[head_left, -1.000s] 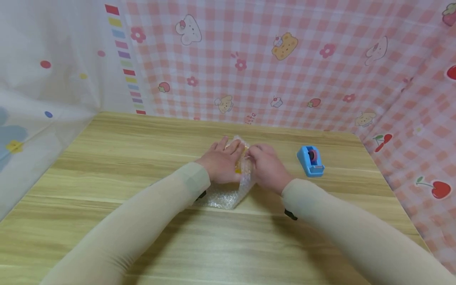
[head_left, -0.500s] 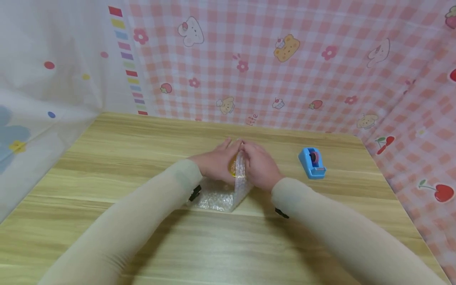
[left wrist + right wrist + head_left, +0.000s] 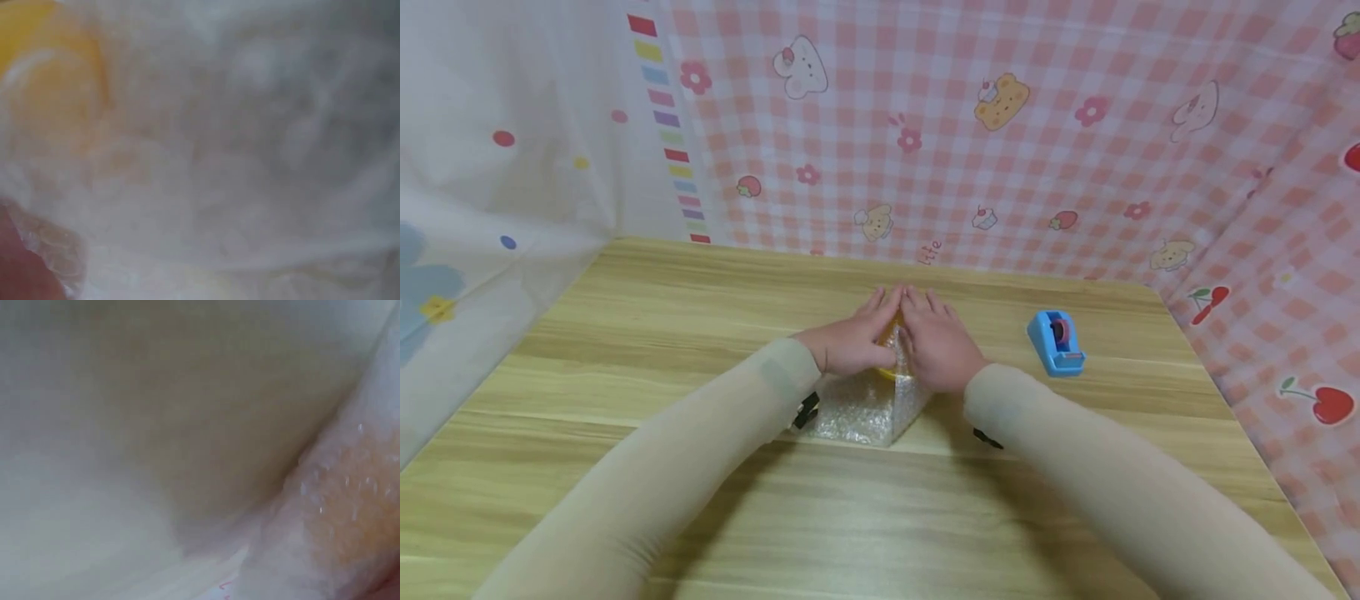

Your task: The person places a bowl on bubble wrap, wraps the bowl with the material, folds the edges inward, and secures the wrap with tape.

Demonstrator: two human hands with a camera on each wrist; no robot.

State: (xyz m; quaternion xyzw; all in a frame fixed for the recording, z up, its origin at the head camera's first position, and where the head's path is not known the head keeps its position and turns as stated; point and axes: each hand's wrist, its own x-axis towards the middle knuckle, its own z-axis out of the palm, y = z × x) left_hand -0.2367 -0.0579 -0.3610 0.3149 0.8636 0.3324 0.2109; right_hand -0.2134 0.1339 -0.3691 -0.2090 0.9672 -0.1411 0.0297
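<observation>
A sheet of clear bubble wrap [image 3: 859, 417] lies on the table, its right part folded over a yellow object [image 3: 887, 373]. My left hand [image 3: 850, 343] rests flat on the wrap's left side, fingers straight, thumb reaching across toward the yellow object. From the right, my right hand [image 3: 942, 350] presses along the fold, its straight fingers meeting the left fingertips at the far end. The left wrist view shows the yellow object [image 3: 56, 81] blurred behind bubble wrap [image 3: 219, 156]. An orange patch shows through the wrap [image 3: 356, 500] in the right wrist view. Most of the yellow object is hidden.
A blue tape dispenser [image 3: 1057, 343] with a small roll stands right of the hands on the wood-grain table [image 3: 850, 517]. A pink checked curtain [image 3: 880, 125] closes off the back and right; a white one [image 3: 512, 167] hangs at the left.
The right hand has moved left, bringing the wrap's edge over the yellow object. Its fingers, earlier curled on the edge, now lie straight. The left hand has shifted slightly left.
</observation>
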